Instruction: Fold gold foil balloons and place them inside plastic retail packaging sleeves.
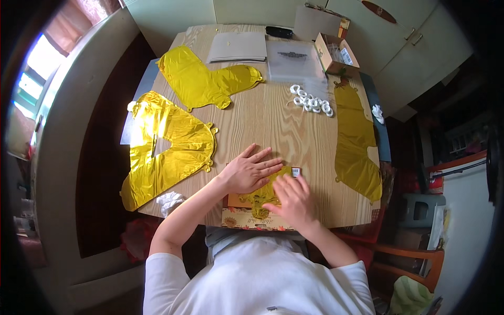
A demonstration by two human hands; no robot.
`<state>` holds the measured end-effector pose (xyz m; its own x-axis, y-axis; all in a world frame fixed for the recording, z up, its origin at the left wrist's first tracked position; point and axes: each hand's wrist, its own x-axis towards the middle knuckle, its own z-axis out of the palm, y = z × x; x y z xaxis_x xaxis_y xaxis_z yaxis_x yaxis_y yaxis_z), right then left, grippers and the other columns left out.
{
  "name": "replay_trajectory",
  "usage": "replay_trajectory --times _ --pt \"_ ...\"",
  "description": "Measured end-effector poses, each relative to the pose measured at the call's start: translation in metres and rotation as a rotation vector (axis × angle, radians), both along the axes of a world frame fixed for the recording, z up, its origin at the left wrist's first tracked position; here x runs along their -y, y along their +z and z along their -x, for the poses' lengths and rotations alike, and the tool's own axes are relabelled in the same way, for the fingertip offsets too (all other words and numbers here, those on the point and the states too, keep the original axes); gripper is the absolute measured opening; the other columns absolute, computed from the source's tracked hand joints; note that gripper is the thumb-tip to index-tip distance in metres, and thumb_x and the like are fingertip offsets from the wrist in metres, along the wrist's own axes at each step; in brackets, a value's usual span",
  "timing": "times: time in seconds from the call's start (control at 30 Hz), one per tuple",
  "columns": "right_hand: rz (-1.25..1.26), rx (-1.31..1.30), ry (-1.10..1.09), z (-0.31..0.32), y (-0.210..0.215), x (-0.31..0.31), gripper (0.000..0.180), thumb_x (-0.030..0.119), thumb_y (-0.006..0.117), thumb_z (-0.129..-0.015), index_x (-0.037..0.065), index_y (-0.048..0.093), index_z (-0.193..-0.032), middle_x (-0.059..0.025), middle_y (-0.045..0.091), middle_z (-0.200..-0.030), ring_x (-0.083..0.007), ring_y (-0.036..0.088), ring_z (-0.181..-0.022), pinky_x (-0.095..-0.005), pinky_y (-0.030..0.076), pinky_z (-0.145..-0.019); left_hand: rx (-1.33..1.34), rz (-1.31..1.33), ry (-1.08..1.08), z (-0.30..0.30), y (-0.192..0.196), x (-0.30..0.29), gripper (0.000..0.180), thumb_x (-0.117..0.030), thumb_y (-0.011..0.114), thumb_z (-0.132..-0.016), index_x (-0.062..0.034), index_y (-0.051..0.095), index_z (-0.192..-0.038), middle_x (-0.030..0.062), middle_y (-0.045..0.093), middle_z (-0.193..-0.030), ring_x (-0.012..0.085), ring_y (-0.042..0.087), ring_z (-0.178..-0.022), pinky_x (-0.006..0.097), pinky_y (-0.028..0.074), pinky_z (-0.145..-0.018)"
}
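Observation:
At the near edge of the table, a crumpled piece of gold foil (pixel 260 202) lies on an orange and cream printed box (pixel 252 218). My left hand (pixel 248 172) rests palm down across the foil's far left part, fingers stretched and apart, holding nothing. Over its right side is my right hand (pixel 295 200), fingers extended and slightly curved, touching the foil or hovering just over it. Both hands cover part of the foil, so its full shape is hidden. A small white label (pixel 296 171) shows beyond my right fingers.
Flat gold foil balloons lie around: one far left (pixel 194 79), one left (pixel 173 144), one right (pixel 357 142). White ribbon rolls (pixel 312 102) sit right of centre. Behind are grey sheets (pixel 239 47), clear plastic bags (pixel 294 65), a black case (pixel 279 32) and an open cardboard box (pixel 344 65).

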<state>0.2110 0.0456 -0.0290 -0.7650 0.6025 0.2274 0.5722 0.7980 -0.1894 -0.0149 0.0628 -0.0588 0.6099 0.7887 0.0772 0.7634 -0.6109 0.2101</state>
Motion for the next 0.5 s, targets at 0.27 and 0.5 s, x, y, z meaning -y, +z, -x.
replay_trajectory --times 0.27,0.5 --pt "0.032 -0.065 -0.016 0.014 -0.018 0.012 0.065 0.047 0.077 -0.069 0.001 0.065 -0.114 -0.0109 0.063 -0.121 -0.0272 0.054 -0.122 -0.0469 0.037 -0.108 0.01 0.048 -0.013 0.003 -0.001 -0.002 0.053 -0.037 0.032 -0.1 -0.0231 0.034 -0.151 -0.0054 0.03 -0.157 0.0267 0.022 -0.147 0.054 0.007 -0.119" --pt "-0.01 -0.02 -0.013 0.015 -0.026 0.012 0.068 0.049 0.076 -0.069 0.001 0.065 -0.114 -0.0121 0.065 -0.118 -0.0286 0.055 -0.122 -0.0483 0.038 -0.107 0.012 0.075 -0.024 0.004 -0.003 -0.004 0.054 -0.039 0.03 -0.1 -0.0237 0.032 -0.152 -0.0058 0.029 -0.158 0.026 0.019 -0.148 0.054 0.005 -0.12"
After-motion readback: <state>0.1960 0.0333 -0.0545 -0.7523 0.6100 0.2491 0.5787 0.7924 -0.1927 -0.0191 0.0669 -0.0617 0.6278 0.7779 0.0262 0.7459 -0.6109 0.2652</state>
